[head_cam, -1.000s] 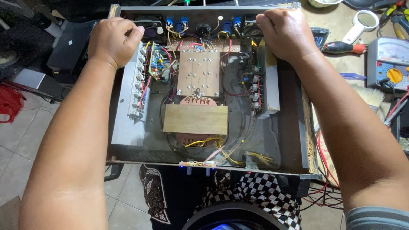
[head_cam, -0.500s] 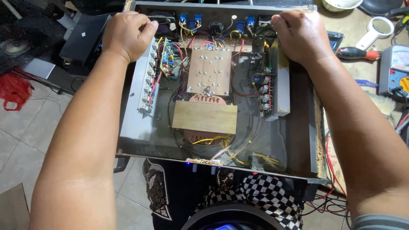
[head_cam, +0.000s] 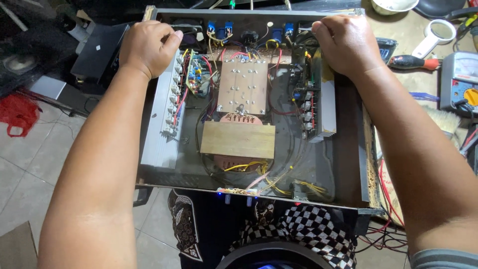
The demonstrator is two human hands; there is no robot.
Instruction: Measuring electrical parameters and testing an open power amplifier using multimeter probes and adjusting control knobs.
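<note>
An open amplifier chassis (head_cam: 343, 164) lies in front of me with its lid off. Inside I see a copper circuit board (head_cam: 242, 87), a transformer under a wooden block (head_cam: 237, 140), finned heat sinks on the left (head_cam: 160, 127) and right (head_cam: 326, 109), and many coloured wires. My left hand (head_cam: 148, 46) is curled over the far left corner of the chassis. My right hand (head_cam: 345, 43) grips the far right part of the back wall. Both forearms reach along the two sides of the case.
A red-handled screwdriver (head_cam: 412, 62), a white magnifier (head_cam: 434, 36) and a multimeter with a yellow dial (head_cam: 460, 84) lie on the bench to the right. A black box (head_cam: 97, 55) and a red bag (head_cam: 19, 113) sit to the left, above a tiled floor. Red cables hang at the lower right.
The view has shifted so the chassis sits a little more to the right and lower in frame. Both hands keep their hold on the far corners.
</note>
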